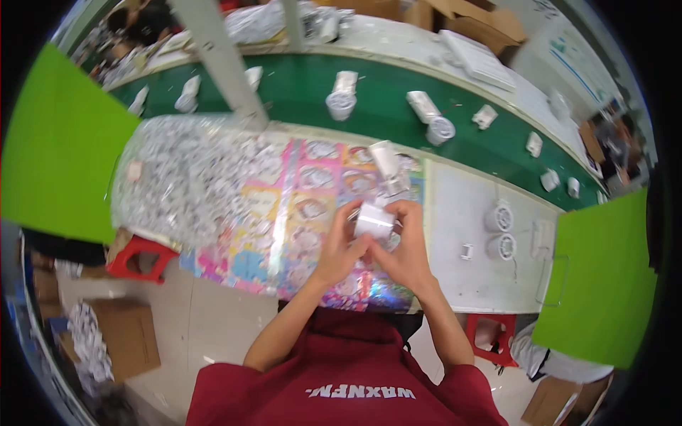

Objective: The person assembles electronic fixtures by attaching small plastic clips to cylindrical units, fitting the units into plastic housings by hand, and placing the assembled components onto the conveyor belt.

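Note:
My left hand [339, 250] and my right hand [408, 248] are closed on a white plastic housing [375, 220], one on each side of it. The thumbs meet at its near edge, and the fingers wrap round its sides. It is held above a table mat [310, 245] printed with colourful cartoon pictures. Just beyond the housing, a white plastic piece [384, 159] lies by the mat's far edge. On the white tabletop to the right are two round white slotted parts, a farther one [499, 219] and a nearer one [501, 246], and a small white part [467, 251].
A large clear bag of small white parts [186, 181] covers the table's left. Beyond runs a green conveyor belt [284, 89] carrying several white units. Bright green panels stand at the left [60, 149] and right [600, 277]. A grey post [219, 60] rises at the table's far edge.

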A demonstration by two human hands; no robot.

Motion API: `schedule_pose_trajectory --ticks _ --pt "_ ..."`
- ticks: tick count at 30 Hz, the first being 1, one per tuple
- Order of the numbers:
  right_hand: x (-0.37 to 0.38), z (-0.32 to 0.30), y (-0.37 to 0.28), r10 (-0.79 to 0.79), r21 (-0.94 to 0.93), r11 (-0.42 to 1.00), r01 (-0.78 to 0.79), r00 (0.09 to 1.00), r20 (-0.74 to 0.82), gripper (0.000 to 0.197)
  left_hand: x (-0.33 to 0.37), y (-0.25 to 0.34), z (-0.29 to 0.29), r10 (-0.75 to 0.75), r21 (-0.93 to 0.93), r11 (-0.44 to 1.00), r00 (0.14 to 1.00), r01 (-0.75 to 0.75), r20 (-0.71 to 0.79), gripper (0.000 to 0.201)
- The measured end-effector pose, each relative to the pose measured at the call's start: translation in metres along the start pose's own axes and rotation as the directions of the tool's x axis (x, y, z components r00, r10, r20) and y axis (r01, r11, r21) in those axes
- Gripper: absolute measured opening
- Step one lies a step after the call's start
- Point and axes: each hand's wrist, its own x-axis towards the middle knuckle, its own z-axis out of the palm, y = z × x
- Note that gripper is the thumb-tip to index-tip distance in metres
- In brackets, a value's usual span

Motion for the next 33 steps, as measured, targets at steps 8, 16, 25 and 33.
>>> schedule_pose_trajectory --ticks 8,16,25,33 --pt "0.029 0.067 -0.078 -0.504 -0.195 0.801 0.566 0.813 0.293 0.042 -0.008 -0.021 -0.068 0.367 0.677 0.685 0.93 -0.268 -0.003 0.052" --pt "0.05 0.189 0.005 -0.318 -0.37 0.636 0.677 0.667 0.674 0.019 -0.013 0.0 -0.049 0.268 0.947 0.136 0.931 -0.291 0.247 0.063" --pt "0.067 0.106 -0.031 -0.379 -0.37 0.823 0.431 0.902 0.208 0.014 -0.006 -0.003 -0.054 0.328 0.892 0.292 0.912 -0.345 0.246 0.065" --pt "0.009 -0.044 0.03 -0.406 -0.779 0.578 0.243 0.914 -0.016 0.016 -0.001 0.015 -0.046 0.351 0.83 0.396 0.9 -0.393 0.259 0.067"
